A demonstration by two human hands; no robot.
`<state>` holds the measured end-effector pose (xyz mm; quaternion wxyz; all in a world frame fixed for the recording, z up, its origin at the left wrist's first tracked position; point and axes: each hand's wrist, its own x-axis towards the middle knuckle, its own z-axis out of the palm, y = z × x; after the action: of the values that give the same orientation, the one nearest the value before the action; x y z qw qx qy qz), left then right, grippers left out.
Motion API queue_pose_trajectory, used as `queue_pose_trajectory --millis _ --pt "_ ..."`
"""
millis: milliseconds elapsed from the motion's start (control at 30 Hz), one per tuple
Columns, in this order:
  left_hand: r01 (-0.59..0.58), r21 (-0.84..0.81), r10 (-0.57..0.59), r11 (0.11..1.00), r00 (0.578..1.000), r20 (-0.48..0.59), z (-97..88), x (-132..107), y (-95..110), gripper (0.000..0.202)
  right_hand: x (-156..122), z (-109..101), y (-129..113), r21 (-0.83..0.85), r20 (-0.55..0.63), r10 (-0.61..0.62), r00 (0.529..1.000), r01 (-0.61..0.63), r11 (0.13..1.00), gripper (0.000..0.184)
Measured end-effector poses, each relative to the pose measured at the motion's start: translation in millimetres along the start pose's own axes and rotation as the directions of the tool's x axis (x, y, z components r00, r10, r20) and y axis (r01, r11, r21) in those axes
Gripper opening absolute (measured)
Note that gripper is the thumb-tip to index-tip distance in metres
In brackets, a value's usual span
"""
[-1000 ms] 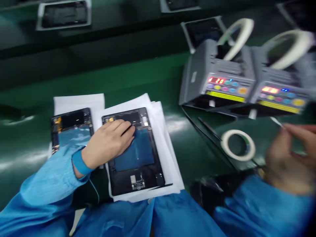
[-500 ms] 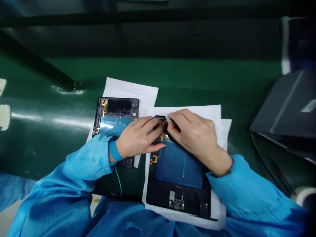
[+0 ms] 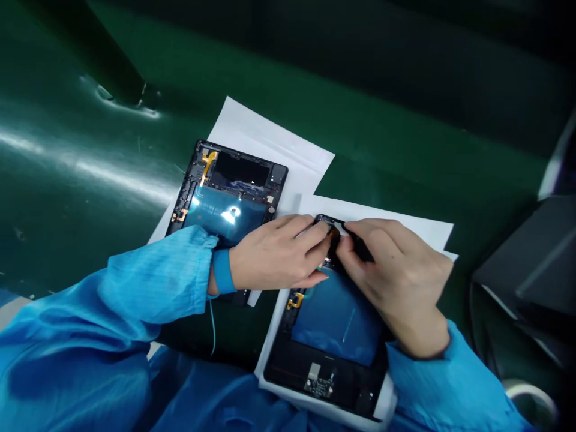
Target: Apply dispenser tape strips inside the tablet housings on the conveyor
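Observation:
Two opened tablets lie on white paper sheets on a green surface. My left hand (image 3: 278, 252) rests on the top left corner of the nearer tablet (image 3: 330, 327), fingers together and pressing down. My right hand (image 3: 396, 273) meets it at the same corner, fingertips pinched on something small that I cannot make out. This tablet shows a blue battery panel and a small board near its lower edge. The second tablet (image 3: 231, 192), with a shiny blue panel and orange flex cables, lies to the left, partly under my left wrist.
The white paper (image 3: 265, 135) under the far tablet reaches toward the back. A grey machine (image 3: 531, 264) stands at the right edge, and part of a tape roll (image 3: 533, 396) shows at the bottom right. A dark rail (image 3: 112, 66) crosses the green surface (image 3: 67, 180) at upper left.
A second ago my right hand was out at the right by the tape machines; it came over to the near tablet's top corner. The view swung left and both hands now stay there.

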<state>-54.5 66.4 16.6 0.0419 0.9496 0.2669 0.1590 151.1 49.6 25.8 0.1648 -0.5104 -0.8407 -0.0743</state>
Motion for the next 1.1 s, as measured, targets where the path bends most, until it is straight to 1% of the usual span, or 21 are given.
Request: queue_pose_trajectory --millis 167,433,500,567,633,700,733,767,800,833,867,900,933,967,1000,1033,1067,1100 --pt "-0.004 0.013 0.005 1.000 1.000 -0.016 -0.7 0.6 0.5 0.046 1.4 0.6 -1.7 -0.014 -0.024 -0.035 0.999 0.035 0.999 0.012" --pt "0.019 0.060 -0.022 0.998 0.999 0.036 -2.9 -1.6 5.3 0.042 4.1 -2.8 -3.2 -0.058 0.048 -0.093 0.995 0.095 0.994 0.012" --pt "0.022 0.076 -0.025 0.997 0.999 0.039 -2.4 0.4 6.7 0.041 5.8 -6.3 -7.6 -0.094 0.104 -0.120 0.987 0.130 0.987 0.014" --pt "0.029 0.086 -0.034 0.996 0.997 0.062 -2.4 4.4 7.4 0.041 8.7 -10.4 -13.0 -0.132 0.206 -0.149 0.967 0.178 0.975 0.020" --pt "0.054 0.064 -0.061 0.996 0.992 0.111 -4.9 7.4 8.3 0.039 10.1 -15.3 -15.9 -0.146 0.304 -0.154 0.940 0.206 0.968 0.028" --pt "0.115 -0.038 -0.108 0.993 0.984 0.142 -12.5 4.5 11.2 0.038 3.8 -21.9 -13.2 -0.113 0.339 -0.166 0.926 0.215 0.970 0.035" --pt "0.175 -0.140 -0.156 0.975 0.978 0.138 -18.5 -0.2 14.2 0.039 -4.6 -25.8 -9.6 -0.073 0.322 -0.174 0.930 0.208 0.975 0.037" --pt "0.261 -0.276 -0.231 0.925 0.963 0.135 -25.6 -7.1 18.5 0.043 -17.3 -30.1 -5.1 -0.023 0.287 -0.166 0.943 0.180 0.983 0.040" --pt "0.348 -0.437 -0.316 0.830 0.937 0.147 -33.4 -15.7 24.2 0.048 -34.2 -34.3 -0.3 0.030 0.235 -0.124 0.964 0.121 0.992 0.044" --pt "0.448 -0.593 -0.414 0.670 0.887 0.202 -41.0 -24.8 31.3 0.053 -54.5 -38.1 4.3 0.091 0.189 -0.043 0.981 0.026 0.995 0.051" --pt "0.524 -0.713 -0.475 0.465 0.828 0.298 -47.9 -33.2 39.5 0.054 -77.2 -41.0 7.9 0.136 0.146 0.100 0.984 -0.120 0.983 0.061" --pt "0.567 -0.783 -0.476 0.256 0.779 0.409 -53.0 -39.6 48.4 0.052 -100.5 -42.8 10.2 0.167 0.121 0.271 0.955 -0.288 0.943 0.073" --pt "0.590 -0.805 -0.451 0.063 0.737 0.504 -55.9 -43.0 57.7 0.047 -122.8 -43.3 10.8 0.205 0.177 0.373 0.911 -0.405 0.891 0.081" --pt "0.598 -0.795 -0.415 -0.100 0.701 0.580 -56.1 -42.8 66.7 0.042 -142.6 -42.5 9.8 0.245 0.245 0.432 0.868 -0.486 0.839 0.083" --pt "0.598 -0.768 -0.384 -0.230 0.669 0.636 -53.5 -39.2 75.0 0.037 -159.1 -40.8 7.4 0.276 0.294 0.482 0.826 -0.556 0.784 0.082" --pt "0.592 -0.736 -0.366 -0.328 0.639 0.677 -48.4 -32.6 82.3 0.034 -171.8 -38.5 3.9 0.307 0.331 0.511 0.793 -0.603 0.736 0.080" --pt "0.589 -0.706 -0.351 -0.394 0.613 0.708 -41.1 -23.9 88.3 0.033 -180.9 -36.1 -0.1 0.345 0.339 0.536 0.773 -0.632 0.694 0.077" --pt "0.591 -0.684 -0.344 -0.427 0.594 0.727 -32.7 -14.2 93.2 0.032 -187.1 -34.2 -4.3 0.389 0.331 0.559 0.761 -0.649 0.653 0.073"
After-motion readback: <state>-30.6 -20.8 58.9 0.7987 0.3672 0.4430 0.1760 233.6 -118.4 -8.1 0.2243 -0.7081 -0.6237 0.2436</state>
